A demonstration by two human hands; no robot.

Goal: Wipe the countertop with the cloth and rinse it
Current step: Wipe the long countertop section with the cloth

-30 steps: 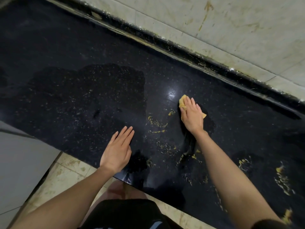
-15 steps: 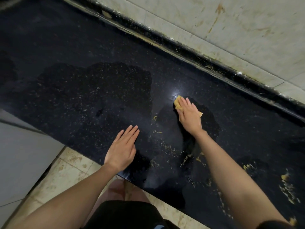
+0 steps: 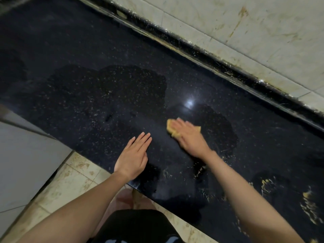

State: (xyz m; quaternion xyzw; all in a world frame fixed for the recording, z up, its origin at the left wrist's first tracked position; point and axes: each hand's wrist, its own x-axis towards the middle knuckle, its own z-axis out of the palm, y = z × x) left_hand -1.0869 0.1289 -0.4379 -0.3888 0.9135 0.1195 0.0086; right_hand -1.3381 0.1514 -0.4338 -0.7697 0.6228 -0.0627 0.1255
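Note:
A black speckled countertop (image 3: 108,88) runs from upper left to lower right, wet in dark patches. My right hand (image 3: 190,137) lies flat with straight fingers on a small yellow cloth (image 3: 171,126) and presses it against the stone near the middle. Only the cloth's left edge and a right corner show from under the fingers. My left hand (image 3: 134,156) rests flat on the counter by its front edge, a little to the left of the cloth, holding nothing.
Yellow smears (image 3: 308,206) streak the counter at the lower right. A stained tiled wall (image 3: 245,28) rises behind a grimy black back strip (image 3: 201,48). Beige floor tiles (image 3: 70,183) and a pale cabinet side (image 3: 26,155) lie below the front edge.
My right hand has slid the cloth left and toward me, closer to my left hand. The yellow smears between the hands are wiped away. The left hand has stayed put.

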